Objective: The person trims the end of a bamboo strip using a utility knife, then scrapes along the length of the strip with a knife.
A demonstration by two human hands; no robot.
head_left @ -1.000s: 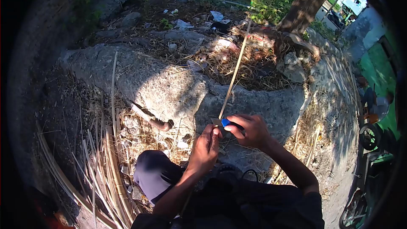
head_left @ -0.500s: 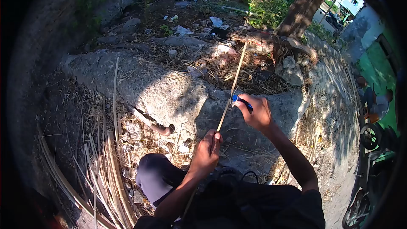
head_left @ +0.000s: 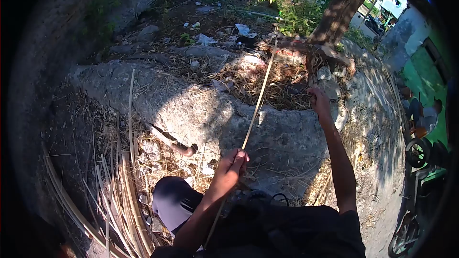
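Observation:
My left hand (head_left: 230, 168) is closed around a long thin pale strip (head_left: 258, 102), which slants up and away toward the debris hollow; its lower end runs down past my forearm. My right hand (head_left: 319, 101) is stretched out forward and to the right, over the edge of the hollow near the tree's base. Its fingers look curled, but what they hold, if anything, is too small and dark to make out. The blue-handled blade cannot be told apart now.
A bundle of pale strips (head_left: 128, 200) lies at the lower left. A curved-handled tool (head_left: 174, 145) rests on the concrete ledge (head_left: 191, 110). A tree trunk (head_left: 344, 7) rises at the upper right. Another person (head_left: 428, 117) sits at the far right beside a wheel (head_left: 417, 153).
My right hand has moved from beside the strip, where it held the blue-handled blade, outward to the far right. My left hand has kept its hold on the strip.

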